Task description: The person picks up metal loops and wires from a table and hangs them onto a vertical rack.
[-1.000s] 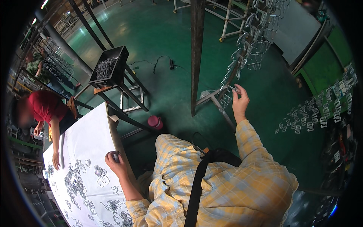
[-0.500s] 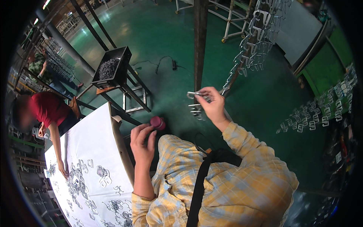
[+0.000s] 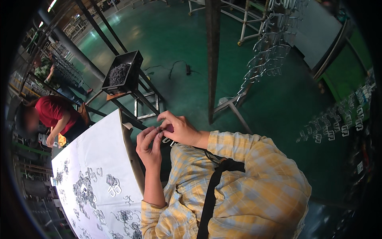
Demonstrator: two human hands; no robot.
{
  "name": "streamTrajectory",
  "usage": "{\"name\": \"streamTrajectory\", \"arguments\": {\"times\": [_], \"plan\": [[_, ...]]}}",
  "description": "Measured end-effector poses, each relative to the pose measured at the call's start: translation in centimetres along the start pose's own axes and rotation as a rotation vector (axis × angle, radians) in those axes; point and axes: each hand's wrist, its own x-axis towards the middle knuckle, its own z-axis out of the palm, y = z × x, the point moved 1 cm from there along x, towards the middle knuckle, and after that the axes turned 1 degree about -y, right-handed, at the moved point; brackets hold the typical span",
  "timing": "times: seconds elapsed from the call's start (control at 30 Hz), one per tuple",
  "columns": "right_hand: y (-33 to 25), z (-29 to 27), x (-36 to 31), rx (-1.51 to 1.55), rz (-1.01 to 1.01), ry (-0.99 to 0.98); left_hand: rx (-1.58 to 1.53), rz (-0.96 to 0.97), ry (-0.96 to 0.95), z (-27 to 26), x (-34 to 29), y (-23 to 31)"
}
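My left hand (image 3: 150, 144) has its thumb and fingers pinched together at the table's right edge, on something too small to make out. Against its fingertips my right hand (image 3: 182, 130) is closed, fingers bent. Bent silvery metal hooks (image 3: 168, 142) stick out just below the right hand, seemingly in its grip; the rest are hidden by the fingers. A dark pink round object (image 3: 169, 128) shows partly behind the right fingers. Left of my left hand, loose metal hooks (image 3: 114, 185) lie scattered in heaps on the white-covered table (image 3: 104, 148).
A black bin (image 3: 134, 67) of small dark metal parts stands on a frame ahead. Hooks hang in strands (image 3: 267, 49) beside an upright post (image 3: 213, 59), and more hooks (image 3: 336, 123) hang at right. A co-worker in red (image 3: 55, 115) leans at the table's far left; another person stands behind.
My right hand has come left and down from near the post to meet my left hand, bringing the metal hooks. The co-worker in red has drawn an arm back from the table.
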Motion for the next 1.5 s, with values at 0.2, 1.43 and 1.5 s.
{"name": "streamTrajectory", "arguments": {"times": [0.2, 1.43, 1.5], "plan": [[0.2, 0.4, -0.3, 0.021, 0.044, -0.027, -0.141, -0.057, -0.013, 0.2, -0.3, 0.0], [12.9, -23.3, -13.4, -0.293, 0.317, 0.778, -0.338, -0.213, 0.076, -0.1, -1.3, -2.8], [12.6, -23.0, -13.7, -0.237, 0.396, 0.765, -0.337, -0.216, 0.071, 0.1, -1.3, -2.7]]}}
